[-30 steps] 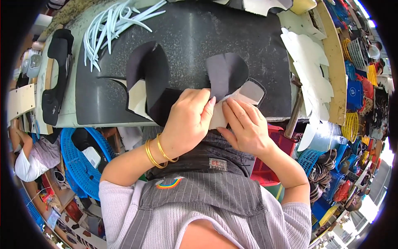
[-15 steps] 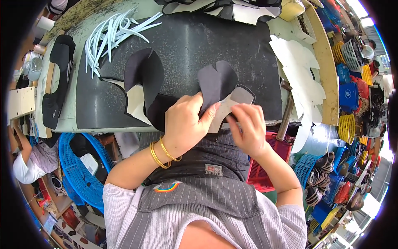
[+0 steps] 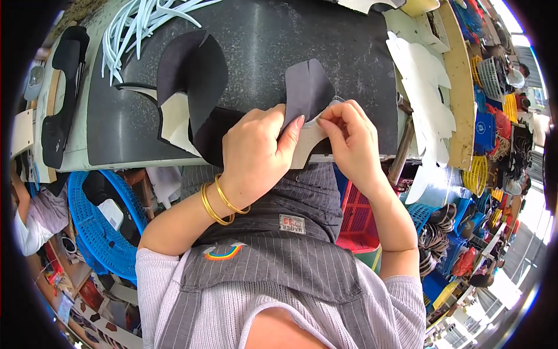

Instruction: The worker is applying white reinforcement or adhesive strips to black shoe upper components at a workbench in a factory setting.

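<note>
My left hand (image 3: 256,142) is closed on a black shoe-upper piece (image 3: 305,87) with a pale lining, its thumb pressing on the front. Part of this piece stands up above the fingers. At its right edge, my right hand (image 3: 351,131) pinches the rim between thumb and fingertips; just what lies in that pinch is partly hidden. Left of my left hand, a curled black part (image 3: 195,64) with a cream underside (image 3: 176,119) rests on the dark work mat (image 3: 250,52). It seems to run on beneath my left hand, but the join is covered.
Pale blue strips (image 3: 139,29) lie in a heap at the far left. Stacked black pieces (image 3: 58,99) sit at the left edge, white cut sheets (image 3: 427,93) at the right beside a metal bar (image 3: 402,148). Below are a blue basket (image 3: 75,215) and a red crate (image 3: 357,218).
The view has shifted, so the bench sits higher in the picture. My right fingers have drawn together into a tighter pinch at the piece's edge. My left hand keeps its hold.
</note>
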Motion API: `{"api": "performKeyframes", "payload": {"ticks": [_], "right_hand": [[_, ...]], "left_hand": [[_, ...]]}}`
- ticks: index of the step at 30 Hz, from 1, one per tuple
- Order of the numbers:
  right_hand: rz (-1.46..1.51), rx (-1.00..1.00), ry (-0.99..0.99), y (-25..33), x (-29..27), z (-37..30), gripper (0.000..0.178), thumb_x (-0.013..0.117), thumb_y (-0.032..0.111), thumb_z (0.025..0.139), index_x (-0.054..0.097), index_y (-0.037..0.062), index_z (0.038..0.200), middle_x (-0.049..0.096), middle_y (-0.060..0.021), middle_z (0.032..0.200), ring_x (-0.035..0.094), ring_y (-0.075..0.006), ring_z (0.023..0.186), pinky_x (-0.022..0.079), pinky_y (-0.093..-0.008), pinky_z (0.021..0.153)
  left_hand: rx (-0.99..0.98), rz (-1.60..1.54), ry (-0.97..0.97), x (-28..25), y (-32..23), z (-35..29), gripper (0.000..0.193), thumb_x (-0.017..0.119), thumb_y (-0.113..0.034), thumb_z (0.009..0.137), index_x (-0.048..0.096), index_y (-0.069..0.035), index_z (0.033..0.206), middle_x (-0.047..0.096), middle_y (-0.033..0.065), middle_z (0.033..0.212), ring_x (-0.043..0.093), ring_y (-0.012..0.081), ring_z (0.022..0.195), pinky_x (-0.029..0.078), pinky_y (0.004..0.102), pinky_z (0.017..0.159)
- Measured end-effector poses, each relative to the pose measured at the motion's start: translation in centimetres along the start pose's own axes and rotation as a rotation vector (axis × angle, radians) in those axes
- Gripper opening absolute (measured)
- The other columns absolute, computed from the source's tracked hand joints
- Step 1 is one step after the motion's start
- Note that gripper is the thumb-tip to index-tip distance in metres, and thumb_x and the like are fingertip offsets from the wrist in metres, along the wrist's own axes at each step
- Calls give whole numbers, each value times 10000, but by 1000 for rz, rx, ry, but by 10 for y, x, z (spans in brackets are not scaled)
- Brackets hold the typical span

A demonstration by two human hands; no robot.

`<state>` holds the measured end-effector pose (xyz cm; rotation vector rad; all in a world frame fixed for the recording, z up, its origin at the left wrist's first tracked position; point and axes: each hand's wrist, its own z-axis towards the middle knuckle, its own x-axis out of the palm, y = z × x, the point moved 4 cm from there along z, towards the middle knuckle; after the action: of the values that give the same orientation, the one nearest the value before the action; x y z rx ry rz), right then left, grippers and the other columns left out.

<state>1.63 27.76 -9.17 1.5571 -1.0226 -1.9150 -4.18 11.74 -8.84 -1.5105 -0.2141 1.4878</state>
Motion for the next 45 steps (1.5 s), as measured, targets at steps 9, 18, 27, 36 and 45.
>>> {"api": "performKeyframes", "payload": {"ticks": [9,18,27,36,45], "right_hand": [[-171,5,96,-1,-7,20,214,737,136,783,582,16,869,628,-115,815,658,-291,772,511,-351,693],[-59,-112,150,-22,-22,35,309,706,-2,717,587,-25,1001,633,-115,809,625,-179,778,498,-284,721],[110,525,277,-19,-25,44,140,645,117,923,667,-8,864,646,21,781,571,-38,761,454,-196,697],[-65,177,394,2,-35,50,228,741,180,804,651,-22,862,666,-125,796,637,-174,704,502,-318,650],[-224,253,565,7,-19,63,266,703,198,789,705,-41,904,680,-224,797,685,-326,752,520,-384,699]], "left_hand": [[61,-252,12,-1,2,-7,110,694,-177,875,728,-72,881,648,106,698,650,256,692,498,361,585],[649,247,27,5,-18,-21,331,624,-98,735,682,19,1039,709,130,990,637,202,834,528,293,754],[759,431,118,16,-19,-28,326,593,-124,775,664,26,1056,647,184,1184,601,231,988,506,330,866],[594,287,154,20,-17,-20,363,577,-132,808,625,3,1141,554,123,1339,529,241,1027,453,346,868],[585,324,87,28,-19,-27,289,591,-151,811,604,-22,1069,563,153,1320,543,237,988,465,345,835]]}}
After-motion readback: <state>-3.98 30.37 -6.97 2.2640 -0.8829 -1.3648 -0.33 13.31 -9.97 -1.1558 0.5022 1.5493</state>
